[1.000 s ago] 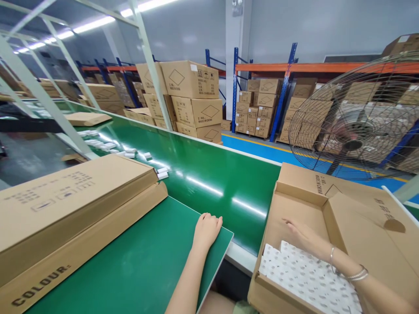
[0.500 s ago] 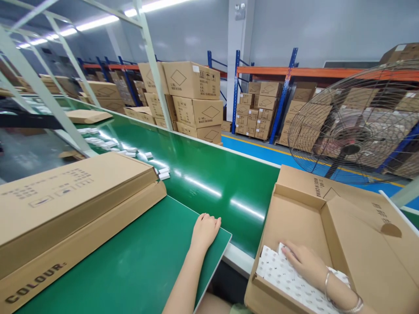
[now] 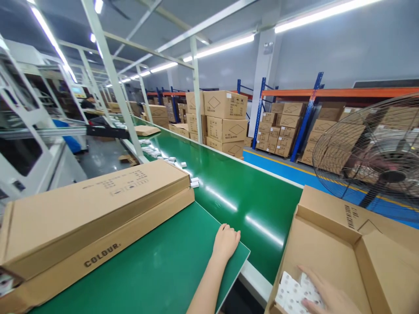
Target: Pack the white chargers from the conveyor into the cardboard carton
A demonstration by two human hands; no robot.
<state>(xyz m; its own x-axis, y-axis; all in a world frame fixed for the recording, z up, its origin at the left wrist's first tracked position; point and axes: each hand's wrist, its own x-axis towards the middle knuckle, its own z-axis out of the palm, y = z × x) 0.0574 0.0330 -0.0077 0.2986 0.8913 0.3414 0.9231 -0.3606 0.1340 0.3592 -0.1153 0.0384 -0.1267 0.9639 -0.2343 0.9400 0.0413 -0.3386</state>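
My left hand [image 3: 227, 240] rests at the far edge of a green work board [image 3: 157, 266], its fingers curled over that edge. To the right stands an open cardboard carton [image 3: 327, 237] with small white boxes [image 3: 288, 290] packed in its near end. Over these boxes lies my right hand [image 3: 329, 293], slightly blurred, thumb and fingers spread apart and touching the white boxes. The picture's bottom edge cuts off part of this hand. On the left of the board sits a long carton [image 3: 104, 192] with its lid down, marked COLOUR.
A green conveyor belt [image 3: 222, 174] runs beyond the board, with several loose white boxes [image 3: 153, 150] along its near side. A large fan [image 3: 376, 152] stands at right. Stacked cartons [image 3: 225, 126] and shelving [image 3: 343, 93] line the back. A white frame post [image 3: 113, 78] rises at left.
The view has tilted up and turned left, so everything sits lower and further right. My right hand has spread its fingers over the white boxes. My left hand keeps its place on the board's edge.
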